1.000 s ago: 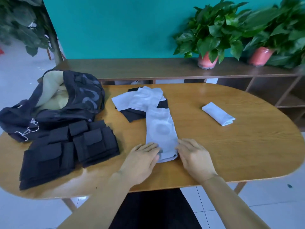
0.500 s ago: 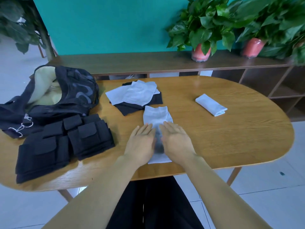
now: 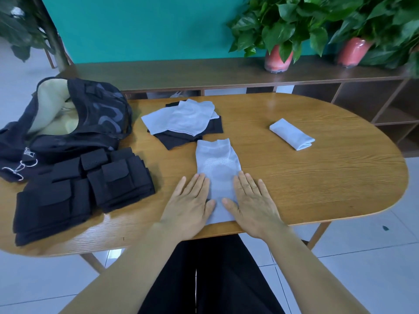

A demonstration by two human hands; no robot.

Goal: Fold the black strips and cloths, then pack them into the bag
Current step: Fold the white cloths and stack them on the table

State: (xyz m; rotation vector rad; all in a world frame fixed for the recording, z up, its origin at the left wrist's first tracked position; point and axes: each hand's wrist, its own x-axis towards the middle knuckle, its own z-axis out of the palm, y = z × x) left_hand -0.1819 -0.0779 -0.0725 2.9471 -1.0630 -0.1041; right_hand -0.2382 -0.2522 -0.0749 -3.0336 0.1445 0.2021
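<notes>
Pale grey cloth (image 3: 217,164), 1 piece, lay lengthwise near the middle of the table's (image 3: 317,177) near edge, its closest end reaching that edge. Left hand (image 3: 189,205) and right hand (image 3: 254,203) rested flat on its 2 long sides, fingers straight and together, gripping nothing, palms pressing the fabric down.

Other task items logged:
- Black strips (image 3: 79,189), stacked in 2 piles at the near-left part of the table, already folded by the look of them.
- Bag (image 3: 68,118), black with a pale lining, mouth open, at the far-left edge just behind the strips.
- Loose cloths (image 3: 183,120), grey over black, heaped toward the far edge, unfolded.
- 1 folded grey cloth (image 3: 292,133), alone toward the right end.

Risks, as judged: the cloth's near end sat at the table edge, so a pull toward the body could drag it off onto the lap or floor. Thin knit fabric could bunch or skew under the palms, giving a crooked fold. The strip piles stood close to the left forearm; a sweep toward the bag could topple them.

Markings: no brand or label legible on cloth, strips or bag; the bag showed only a grey curved pattern. A small white tag under the shelf (image 3: 204,71) behind was too blurred to read.
</notes>
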